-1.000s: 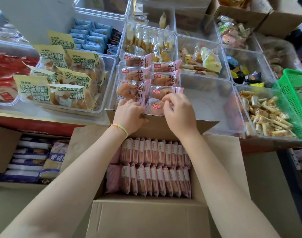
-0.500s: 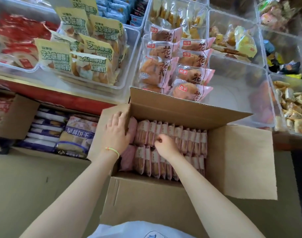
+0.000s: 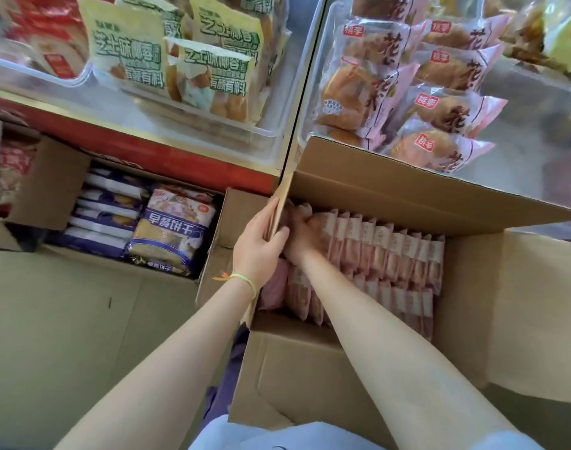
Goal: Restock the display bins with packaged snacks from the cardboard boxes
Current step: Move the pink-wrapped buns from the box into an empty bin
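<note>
Left hand gripping flap, right hand grasping packets

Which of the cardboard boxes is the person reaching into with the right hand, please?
The nearer box packed with pink packets, where the right hand is; the other box holds blue-and-white packets.

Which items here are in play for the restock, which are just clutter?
In play:
open cardboard box
pink snack packs
pink-pack bin
left hand, gripping the flap
right hand, among the packs

Clutter:
yellow-green packs
biscuit box
</note>
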{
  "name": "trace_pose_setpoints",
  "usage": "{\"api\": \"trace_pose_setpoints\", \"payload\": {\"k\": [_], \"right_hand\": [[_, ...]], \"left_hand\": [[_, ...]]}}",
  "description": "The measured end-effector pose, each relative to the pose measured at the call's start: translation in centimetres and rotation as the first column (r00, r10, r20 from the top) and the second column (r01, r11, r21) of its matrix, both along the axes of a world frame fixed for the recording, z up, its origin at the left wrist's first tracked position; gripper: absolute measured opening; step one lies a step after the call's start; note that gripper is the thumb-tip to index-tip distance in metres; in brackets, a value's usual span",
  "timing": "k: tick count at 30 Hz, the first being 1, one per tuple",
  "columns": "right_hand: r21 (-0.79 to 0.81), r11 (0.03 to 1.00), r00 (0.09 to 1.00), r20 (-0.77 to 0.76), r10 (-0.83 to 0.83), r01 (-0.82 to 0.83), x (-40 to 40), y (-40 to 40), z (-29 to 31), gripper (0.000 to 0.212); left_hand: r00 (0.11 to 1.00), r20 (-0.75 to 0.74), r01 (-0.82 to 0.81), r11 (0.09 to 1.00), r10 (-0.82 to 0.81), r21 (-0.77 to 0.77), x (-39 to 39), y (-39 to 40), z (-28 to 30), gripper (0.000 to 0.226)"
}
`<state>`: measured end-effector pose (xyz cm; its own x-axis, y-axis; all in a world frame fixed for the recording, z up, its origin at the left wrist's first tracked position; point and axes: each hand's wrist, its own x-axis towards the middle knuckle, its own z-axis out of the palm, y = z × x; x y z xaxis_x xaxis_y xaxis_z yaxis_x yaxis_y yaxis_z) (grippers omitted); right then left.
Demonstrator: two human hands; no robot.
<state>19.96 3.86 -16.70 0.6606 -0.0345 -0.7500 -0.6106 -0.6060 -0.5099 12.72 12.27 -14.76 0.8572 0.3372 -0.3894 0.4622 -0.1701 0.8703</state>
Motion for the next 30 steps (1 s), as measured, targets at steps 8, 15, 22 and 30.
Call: {"api": "trace_pose_setpoints", "payload": {"k": [8,15,22,30], "right_hand": [[-0.055,0.998,0.976,0.215,-0.024,0.036,-0.5,0.2,-1.4,0.084],[-0.155,0.965,0.937,0.248,0.244,-0.21,-0.6,-0.6,-2.7,0.057],[-0.19,0.902,0.878,0.221,0.424,-0.388,-1.8,-1.7,-3.8,0.06],[-0.315,0.891,0.9,0.183,0.395,-0.327,-0.4,-0.4,-3.8,0.049]], "left_hand": [[1.0,0.025,-0.013,0.999,0.014,-0.046,-0.1,0.1,-0.5,0.061],[1.0,0.029,-0.011,1.0,0.012,-0.027,-0.2,0.0,0.1,0.059],[1.0,0.02,-0.012,1.0,0.012,-0.017,0.0,0.0,0.5,0.06],[1.0,0.016,-0.019,0.999,0.019,-0.029,0.0,0.0,0.5,0.059]]}}
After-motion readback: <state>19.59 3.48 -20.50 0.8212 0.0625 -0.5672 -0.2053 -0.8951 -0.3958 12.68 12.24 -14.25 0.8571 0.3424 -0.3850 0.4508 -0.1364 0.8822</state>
